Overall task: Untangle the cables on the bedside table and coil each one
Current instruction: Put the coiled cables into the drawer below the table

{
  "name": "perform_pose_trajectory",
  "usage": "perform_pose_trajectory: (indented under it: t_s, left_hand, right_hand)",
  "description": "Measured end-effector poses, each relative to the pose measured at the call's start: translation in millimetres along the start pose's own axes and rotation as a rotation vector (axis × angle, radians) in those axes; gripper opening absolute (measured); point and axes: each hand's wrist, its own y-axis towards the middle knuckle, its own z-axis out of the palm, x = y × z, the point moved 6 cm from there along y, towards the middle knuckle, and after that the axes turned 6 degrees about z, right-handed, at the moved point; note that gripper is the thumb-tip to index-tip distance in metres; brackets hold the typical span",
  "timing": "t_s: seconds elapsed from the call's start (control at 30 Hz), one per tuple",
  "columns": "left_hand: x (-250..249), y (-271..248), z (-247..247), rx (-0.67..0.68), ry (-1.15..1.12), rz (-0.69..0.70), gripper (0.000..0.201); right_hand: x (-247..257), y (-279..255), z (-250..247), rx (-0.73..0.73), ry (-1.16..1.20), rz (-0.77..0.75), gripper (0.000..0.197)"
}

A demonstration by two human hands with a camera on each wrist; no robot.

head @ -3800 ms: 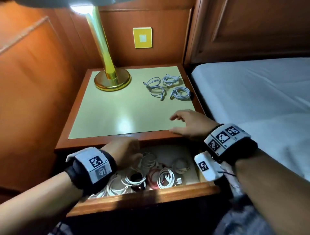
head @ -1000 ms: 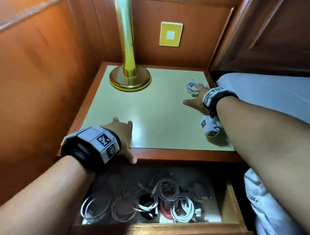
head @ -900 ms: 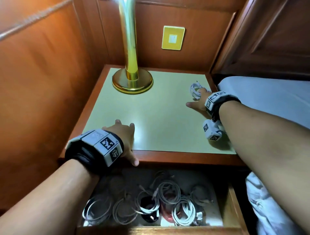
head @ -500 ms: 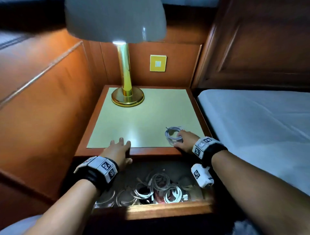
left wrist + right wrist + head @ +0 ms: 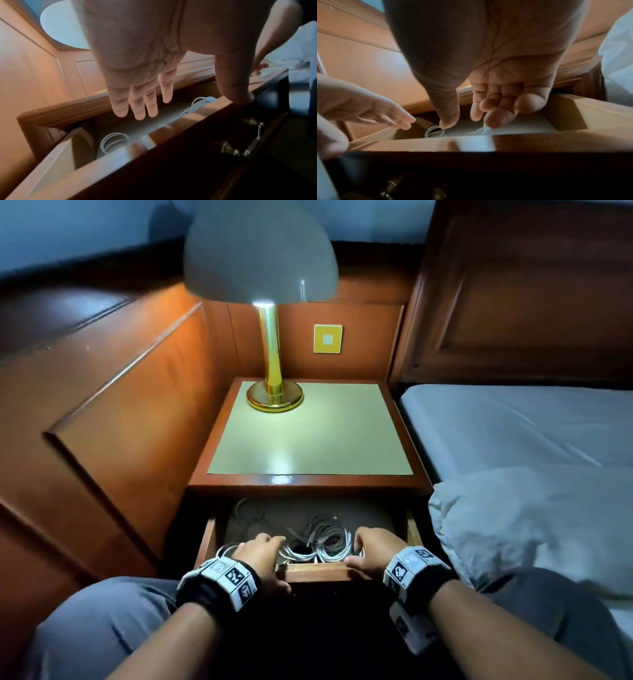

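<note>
- While both hands sit at the open drawer point(image 5: 315, 571), the coiled cables point(image 5: 329, 544) lie inside it, just ahead of and below the fingertips; none show on the counter point(image 5: 308, 433).
- Left hand point(image 5: 263, 556): fingers point(image 5: 135, 104) straight and spread, reaching forward over the drawer interior, holding nothing. Thumb point(image 5: 235, 86) presses on the top edge of the drawer front.
- One white coil point(image 5: 115, 142) lies flat on the drawer floor below those fingers and nearer the left wall; more white loops point(image 5: 199, 105) sit toward the thumb side.
- Right hand point(image 5: 375, 546): fingers point(image 5: 498, 116) loosely curled, tips pointing down into the drawer. A white strand point(image 5: 485, 130) runs just under the tips; I can't tell whether it's pinched or only touched.
- A small coil point(image 5: 435, 132) lies just below the right thumb tip.
- Key relation: the cable pile sits between the two hands, coils lying flat, so any pick is a straight-down reach. The right hand is nearer the central loops, the left nearer the lone coil.
- My read: coiling looks done and the drawer front is under both hands, so a push forward to close it seems the likely next move.
</note>
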Motion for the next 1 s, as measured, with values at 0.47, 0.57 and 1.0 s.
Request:
perform_pose_trajectory:
  t_s: [0.47,0.57,1.0]
  left_hand:
    - [17.4,28.9,-7.3,-0.275,0.04,-0.176,0.135]
    - [40.6,47.8,-32.7,-0.48,0.026,-0.249,0.124]
    - [66.2,104.1,-69.2,-0.461,0.218,-0.178,0.096]
  right_hand:
    - [-20.3,14.4,29.7,0.123,-0.021,0.108,0.034]
    - [-33.5,31.5,7.8,-0.076,0.079,0.191,0.041]
    - [6.0,81.8,-31.6,-0.092,0.103,0.024,0.029]
